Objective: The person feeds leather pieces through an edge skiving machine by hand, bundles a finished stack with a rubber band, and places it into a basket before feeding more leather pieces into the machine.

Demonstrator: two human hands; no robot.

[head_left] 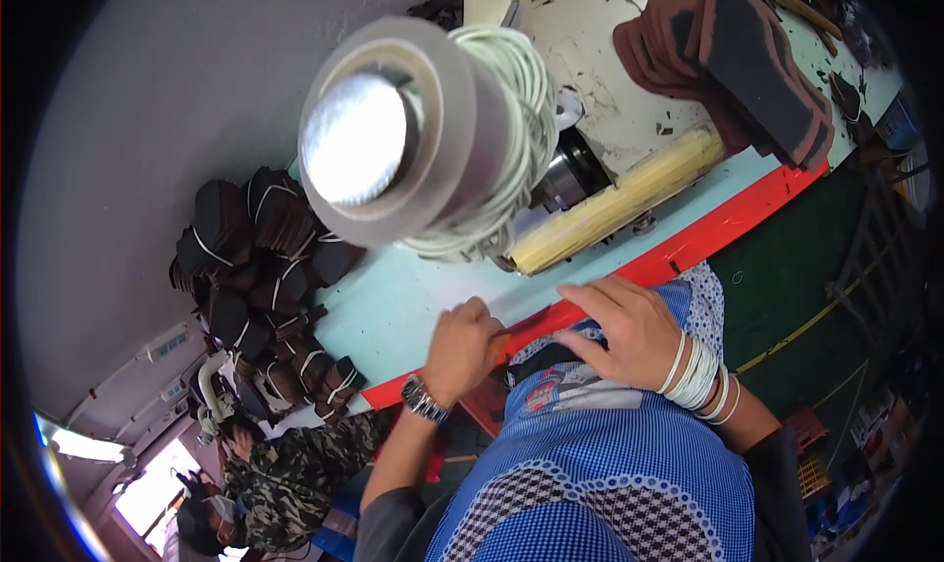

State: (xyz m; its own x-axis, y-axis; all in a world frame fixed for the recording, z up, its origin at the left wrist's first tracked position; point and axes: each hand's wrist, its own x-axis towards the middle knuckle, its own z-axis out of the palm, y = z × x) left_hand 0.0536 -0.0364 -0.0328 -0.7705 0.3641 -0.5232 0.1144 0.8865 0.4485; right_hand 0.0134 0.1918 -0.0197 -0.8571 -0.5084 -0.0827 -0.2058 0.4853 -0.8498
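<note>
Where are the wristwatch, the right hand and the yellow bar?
Wristwatch (427, 403): head view, on its metal band.
Right hand (631, 334): head view, middle of the hand.
Yellow bar (618, 202): head view, middle of its length.

Wall (128, 198): plain grey, small pale boxes (169, 342) mounted on it
Floor (752, 252): dark green, crossed by a yellow line (787, 339)
Surface (383, 311): pale blue top, red edge
Window (157, 488): bright white, lower left
Tube light (87, 445): lit, near the window
</note>
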